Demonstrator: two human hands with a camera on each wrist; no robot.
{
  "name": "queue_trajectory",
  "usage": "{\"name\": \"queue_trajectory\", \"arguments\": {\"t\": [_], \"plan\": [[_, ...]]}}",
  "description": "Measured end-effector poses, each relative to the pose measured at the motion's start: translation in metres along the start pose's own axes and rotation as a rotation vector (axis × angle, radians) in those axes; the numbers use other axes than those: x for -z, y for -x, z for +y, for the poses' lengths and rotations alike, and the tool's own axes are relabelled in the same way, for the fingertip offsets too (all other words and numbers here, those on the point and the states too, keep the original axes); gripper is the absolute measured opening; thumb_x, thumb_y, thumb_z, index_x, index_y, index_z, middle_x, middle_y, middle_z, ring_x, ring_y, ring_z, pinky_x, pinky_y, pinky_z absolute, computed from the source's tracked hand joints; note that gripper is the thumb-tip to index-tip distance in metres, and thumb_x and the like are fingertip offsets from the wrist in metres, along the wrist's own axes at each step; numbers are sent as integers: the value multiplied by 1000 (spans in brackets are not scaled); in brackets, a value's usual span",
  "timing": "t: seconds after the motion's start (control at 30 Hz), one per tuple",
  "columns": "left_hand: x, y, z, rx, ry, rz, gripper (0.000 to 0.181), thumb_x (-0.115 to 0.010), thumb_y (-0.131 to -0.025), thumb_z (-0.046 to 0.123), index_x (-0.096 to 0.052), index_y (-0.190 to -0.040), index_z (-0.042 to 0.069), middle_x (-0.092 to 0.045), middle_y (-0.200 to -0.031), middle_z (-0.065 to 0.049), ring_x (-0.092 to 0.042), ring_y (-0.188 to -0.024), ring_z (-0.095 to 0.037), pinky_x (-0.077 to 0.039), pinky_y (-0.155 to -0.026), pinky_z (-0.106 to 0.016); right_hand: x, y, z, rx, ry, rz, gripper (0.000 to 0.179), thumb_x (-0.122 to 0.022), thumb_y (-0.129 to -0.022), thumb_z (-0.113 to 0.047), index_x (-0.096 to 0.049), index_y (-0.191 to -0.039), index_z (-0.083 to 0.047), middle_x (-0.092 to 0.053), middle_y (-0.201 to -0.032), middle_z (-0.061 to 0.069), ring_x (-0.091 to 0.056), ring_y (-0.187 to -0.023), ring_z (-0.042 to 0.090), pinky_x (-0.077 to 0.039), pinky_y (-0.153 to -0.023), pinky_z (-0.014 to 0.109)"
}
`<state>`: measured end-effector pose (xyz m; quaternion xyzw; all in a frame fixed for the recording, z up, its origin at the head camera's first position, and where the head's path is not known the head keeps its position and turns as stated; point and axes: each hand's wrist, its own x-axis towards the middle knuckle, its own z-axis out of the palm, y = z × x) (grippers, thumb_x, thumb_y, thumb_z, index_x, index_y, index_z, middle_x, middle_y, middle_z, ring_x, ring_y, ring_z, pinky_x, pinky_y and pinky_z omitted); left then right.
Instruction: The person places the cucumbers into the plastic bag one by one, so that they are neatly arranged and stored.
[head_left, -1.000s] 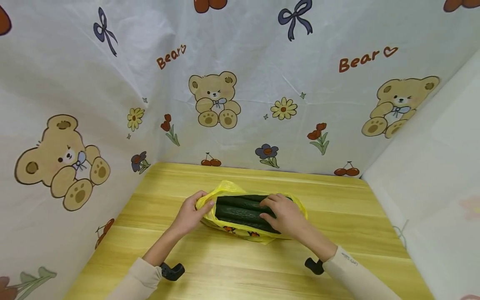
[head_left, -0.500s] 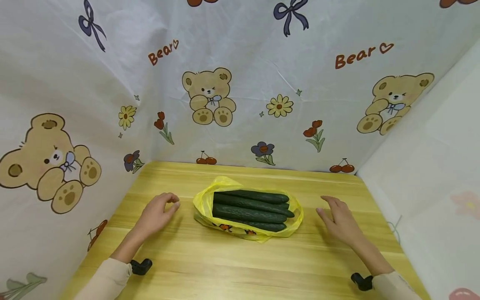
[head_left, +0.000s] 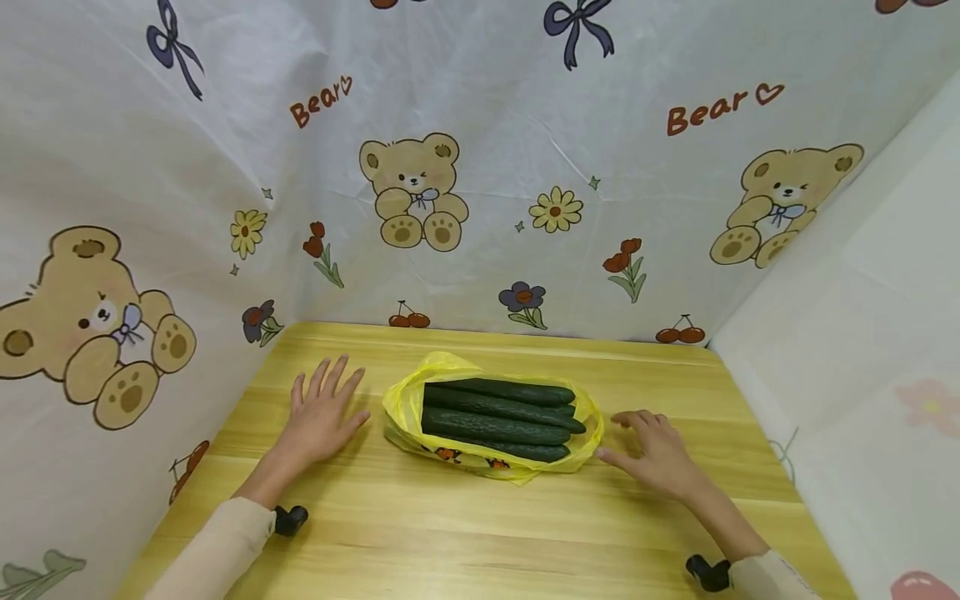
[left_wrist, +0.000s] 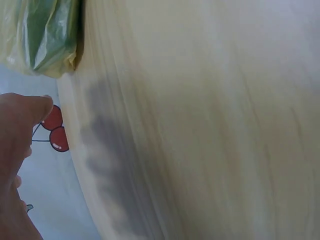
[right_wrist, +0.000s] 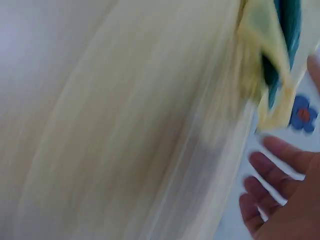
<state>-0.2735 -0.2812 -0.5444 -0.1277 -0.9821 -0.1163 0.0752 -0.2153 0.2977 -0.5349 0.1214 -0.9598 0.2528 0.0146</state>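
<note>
Several dark green cucumbers [head_left: 498, 425] lie side by side inside a yellow plastic bag [head_left: 405, 408], its mouth spread wide and facing up. To the left of the bag is my left hand [head_left: 322, 421], fingers spread and holding nothing; in the left wrist view its thumb [left_wrist: 30, 107] is apart from the bag [left_wrist: 55, 55]. My right hand [head_left: 656, 454] is at the bag's right end, empty, with its fingers loosely bent and the fingertips close to the rim. The right wrist view is blurred, with the fingers [right_wrist: 270, 172] spread below the bag's edge [right_wrist: 280, 112].
Underneath is a light wooden table [head_left: 450, 533]. A white cloth printed with bears and flowers [head_left: 480, 208] rises behind the table and along the left, with a pale wall surface [head_left: 847, 358] at the right. Black wrist devices [head_left: 291, 520] sit under both sleeves.
Both hands have let go and drawn away from the bag and cucumbers. Since half a second ago, the left fingers have spread out and the right hand has come back toward the bag.
</note>
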Motion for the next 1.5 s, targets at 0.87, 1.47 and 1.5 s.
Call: {"name": "queue_trajectory", "arguments": {"t": [0.87, 1.47, 1.5], "plan": [[44, -50, 109, 36, 809, 50, 39, -62, -109, 48, -70, -131, 17, -71, -108, -7, -64, -88, -18, -51, -72, -28, 54, -76, -60, 21, -587, 254, 34, -48, -117, -27, -53, -108, 5, -60, -100, 8, -66, -97, 3, -59, -91, 17], [53, -71, 122, -89, 1050, 193, 24, -61, -112, 26, -69, -108, 4, -60, -84, -7, -63, -71, -19, -62, -74, -27, 85, -113, -28, 76, -870, 417, 37, -53, -115, -22, -51, -114, 15, -69, -106, -2, -71, -100, 5, -57, -94, 13], [52, -72, 121, -94, 1045, 184, 25, -59, -113, 27, -69, -110, 4, -63, -88, -9, -64, -73, -19, -62, -74, -27, 86, -112, -25, 72, -854, 394, 37, -52, -115, -22, -51, -114, 15, -68, -106, -2, -70, -100, 5, -58, -93, 14]]}}
